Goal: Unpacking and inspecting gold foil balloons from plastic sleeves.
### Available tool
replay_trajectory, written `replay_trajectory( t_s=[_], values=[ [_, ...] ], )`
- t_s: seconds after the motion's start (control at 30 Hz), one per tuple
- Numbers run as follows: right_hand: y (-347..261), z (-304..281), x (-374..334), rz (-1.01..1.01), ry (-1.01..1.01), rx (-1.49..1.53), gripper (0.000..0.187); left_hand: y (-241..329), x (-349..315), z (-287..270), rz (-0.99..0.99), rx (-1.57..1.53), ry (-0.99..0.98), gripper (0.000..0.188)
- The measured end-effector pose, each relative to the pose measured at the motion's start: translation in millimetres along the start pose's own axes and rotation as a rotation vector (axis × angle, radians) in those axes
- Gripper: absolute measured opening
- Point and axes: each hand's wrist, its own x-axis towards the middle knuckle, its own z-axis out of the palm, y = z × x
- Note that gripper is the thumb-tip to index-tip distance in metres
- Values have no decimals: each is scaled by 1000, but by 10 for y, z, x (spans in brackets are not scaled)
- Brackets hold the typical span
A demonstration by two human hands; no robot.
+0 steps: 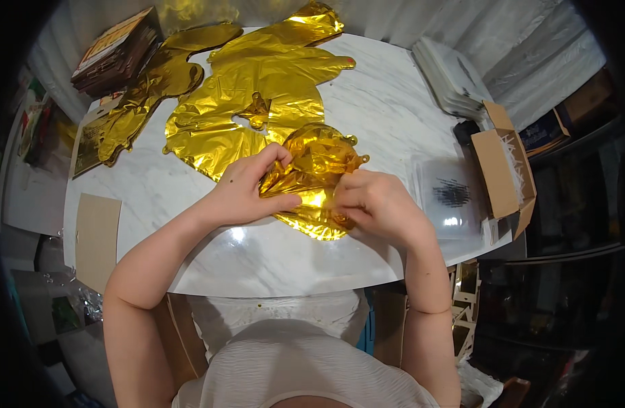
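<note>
A flat, uninflated gold foil balloon (316,163) lies crumpled between my hands near the middle of the table. My left hand (254,183) grips its left side, with thumb and fingers closing on the foil. On the right, my right hand (375,204) pinches the balloon's edge with curled fingers. Small tabs stick out along the balloon's upper right rim. Just beyond it, a larger pile of flat gold foil balloons (258,81) spreads toward the far edge. More gold foil balloons (166,71) lie to the left of that pile.
A stack of printed cards (115,51) stands at the far left. A beige card (98,231) lies at the near left. Clear plastic bags (428,204) and an opened cardboard box (496,170) holding white sticks are on the right. Stacked clear packets (452,75) sit behind them.
</note>
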Motion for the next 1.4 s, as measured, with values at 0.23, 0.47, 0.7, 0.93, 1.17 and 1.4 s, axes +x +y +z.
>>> replay_trajectory(
  t_s=[0.23, 0.47, 0.7, 0.93, 1.17, 1.4],
  values=[
    [12, 115, 121, 150, 492, 139, 4, -63, 36, 16, -34, 63, -19, 43],
    [-60, -156, -21, 37, -8, 502, 34, -135, 15, 99, -33, -57, 116, 31],
    [64, -71, 8, 174, -213, 399, 43, -186, 73, 52, 359, 123, 115, 47],
    [252, 61, -63, -150, -131, 219, 44, -43, 22, 46, -216, -89, 31, 27],
    [-4, 16, -8, -30, -98, 129, 26, -166, 47, 38, 159, -32, -61, 17],
    [62, -1, -30, 4, -104, 253, 21, -39, 26, -39, 212, 41, -74, 25]
  ],
)
